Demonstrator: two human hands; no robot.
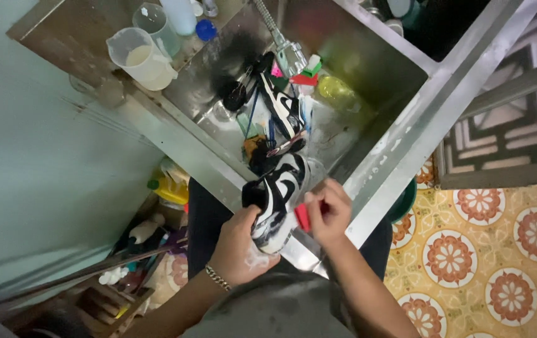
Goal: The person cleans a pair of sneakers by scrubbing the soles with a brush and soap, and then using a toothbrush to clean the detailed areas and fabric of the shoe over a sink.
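While the left hand clamps the soapy black-and-white shoe at six o'clock over the sink, the right hand pinches a red brush; probably slippery, best held at the heel.

A steel sink fills the middle and upper part of the view, its wet basin running from eleven o'clock toward four o'clock. A pale green wall covers the nine o'clock side. On the steel ledge at eleven o'clock stand two clear plastic jugs. A metal tap hangs over the basin at twelve o'clock. The floor at four o'clock is tiled in yellow with round orange flower patterns. At two o'clock lies a darker panel with pale geometric lines. At eight o'clock, a cluttered low shelf holds bottles. The light is dim and greenish.
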